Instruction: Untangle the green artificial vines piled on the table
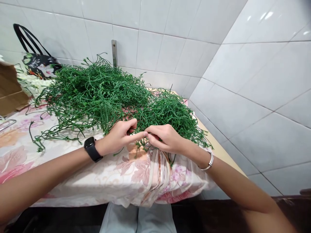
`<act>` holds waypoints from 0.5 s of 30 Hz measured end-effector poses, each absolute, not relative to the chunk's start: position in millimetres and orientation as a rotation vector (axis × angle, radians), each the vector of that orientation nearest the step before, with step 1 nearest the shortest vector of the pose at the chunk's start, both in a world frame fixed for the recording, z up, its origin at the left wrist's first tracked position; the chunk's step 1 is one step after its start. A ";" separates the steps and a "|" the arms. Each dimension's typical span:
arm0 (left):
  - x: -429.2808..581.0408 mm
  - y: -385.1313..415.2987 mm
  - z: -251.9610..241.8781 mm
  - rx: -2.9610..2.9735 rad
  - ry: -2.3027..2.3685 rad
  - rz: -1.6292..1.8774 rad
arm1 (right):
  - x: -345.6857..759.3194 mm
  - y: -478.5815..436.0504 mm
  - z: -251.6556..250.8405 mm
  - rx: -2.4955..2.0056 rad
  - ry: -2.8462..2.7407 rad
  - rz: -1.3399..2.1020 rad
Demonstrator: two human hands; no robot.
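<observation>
My left hand [121, 133] is at the near edge of a pile of thin green plastic-looking stems [97, 87]. Its index finger points right while the thumb and other fingers curl in; whatever lies inside them is hidden. My right hand [166, 137] pinches at the tip of that index finger, its thumb and fingers pressed together. Anything between them is too small to make out. Just behind the right hand lies a second, smaller heap of green stems [167, 110]. One stem end pokes out below my left palm.
A floral cloth [97, 181] covers the table, bunched up at the front. At the left stand a brown cardboard box [11, 89] and a black flowered bag [41, 64], with white material between. A metal bracket [114, 53] is on the tiled wall [155, 48]; another wall closes the right side.
</observation>
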State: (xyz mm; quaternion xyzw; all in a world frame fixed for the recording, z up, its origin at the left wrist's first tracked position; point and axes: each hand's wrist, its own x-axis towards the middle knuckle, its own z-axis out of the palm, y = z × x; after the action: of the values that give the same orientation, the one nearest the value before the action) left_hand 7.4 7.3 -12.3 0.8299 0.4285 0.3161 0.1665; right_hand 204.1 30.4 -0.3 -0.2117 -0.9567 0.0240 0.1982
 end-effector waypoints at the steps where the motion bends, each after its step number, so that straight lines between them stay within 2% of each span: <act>1: 7.5 6.6 -12.6 2.407 1.251 0.884 | 203.8 30.6 -0.9 -0.594 -2.670 0.052; 9: 13.2 5.0 -13.3 2.763 1.309 0.644 | 201.2 32.8 -3.5 -0.603 -2.640 -0.137; 15: 17.8 2.3 -21.3 2.857 1.210 0.659 | 192.8 26.4 -6.6 -0.705 -2.564 -0.261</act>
State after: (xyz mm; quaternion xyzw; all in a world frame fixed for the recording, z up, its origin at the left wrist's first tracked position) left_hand 17.8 2.3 -21.3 0.9007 0.3814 0.2077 -0.0150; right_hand 192.8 26.4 -6.6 -0.2567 -0.9332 -0.0949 0.2327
